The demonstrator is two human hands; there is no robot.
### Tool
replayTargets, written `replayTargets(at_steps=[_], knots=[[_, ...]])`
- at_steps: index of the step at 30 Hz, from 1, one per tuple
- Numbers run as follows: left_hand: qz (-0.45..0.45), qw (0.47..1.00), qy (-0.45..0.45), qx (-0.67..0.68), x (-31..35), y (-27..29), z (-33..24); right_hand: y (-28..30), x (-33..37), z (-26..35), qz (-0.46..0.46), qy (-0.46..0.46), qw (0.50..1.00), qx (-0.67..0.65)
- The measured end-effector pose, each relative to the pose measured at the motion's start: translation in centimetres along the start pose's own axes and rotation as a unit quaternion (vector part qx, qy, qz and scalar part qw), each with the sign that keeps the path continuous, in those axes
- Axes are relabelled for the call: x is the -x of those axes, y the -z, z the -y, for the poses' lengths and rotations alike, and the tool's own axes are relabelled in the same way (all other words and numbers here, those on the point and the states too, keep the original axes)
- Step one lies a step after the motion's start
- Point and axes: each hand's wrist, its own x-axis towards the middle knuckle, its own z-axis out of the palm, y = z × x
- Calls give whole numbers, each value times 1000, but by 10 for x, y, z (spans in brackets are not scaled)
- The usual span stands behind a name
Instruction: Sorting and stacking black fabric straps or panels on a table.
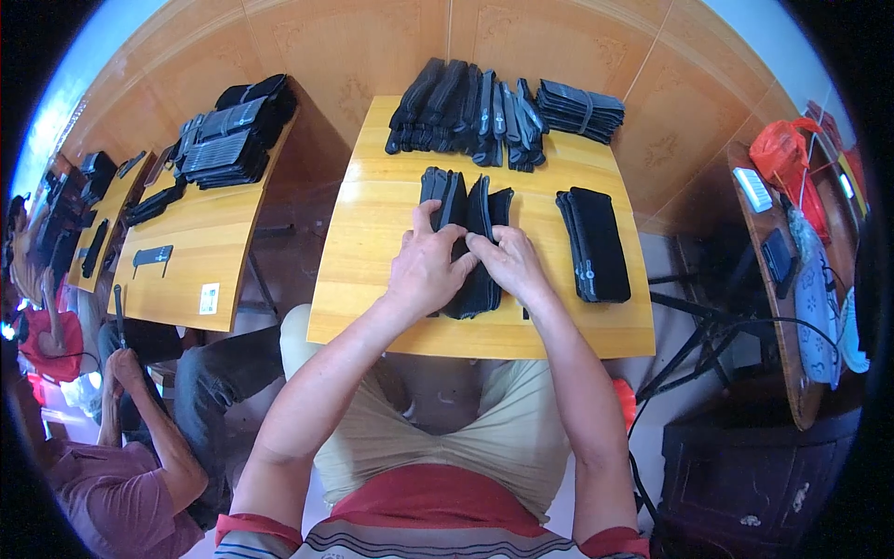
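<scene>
On a small yellow wooden table (372, 224) lies a row of flat black sock-like pieces (466, 200), fanned side by side in front of me. My left hand (426, 270) presses down on the left part of this row, thumb stretched forward. Beside it, my right hand (510, 263) pinches the edge of one black piece in the row between thumb and fingers. A small neat stack of the same black pieces (596, 244) lies to the right of my right hand.
At the table's far edge sit a long heap of black pieces (466, 112) and a banded bundle (582, 110). A second table (200, 242) at left carries more bundles. Another person (121, 447) sits at lower left. A round table (801, 279) with clutter stands at right.
</scene>
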Motion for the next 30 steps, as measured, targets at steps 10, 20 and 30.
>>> replayTargets(at_steps=[10,20,30], knots=[[-41,991,-48,121,-5,0,38,2,-1,8,5,-45,998,45],[-48,983,-29,174,-1,1,33,1,0,8,11,-36,998,48],[-61,992,-37,108,0,4,23,-2,-4,3,8,-15,999,32]])
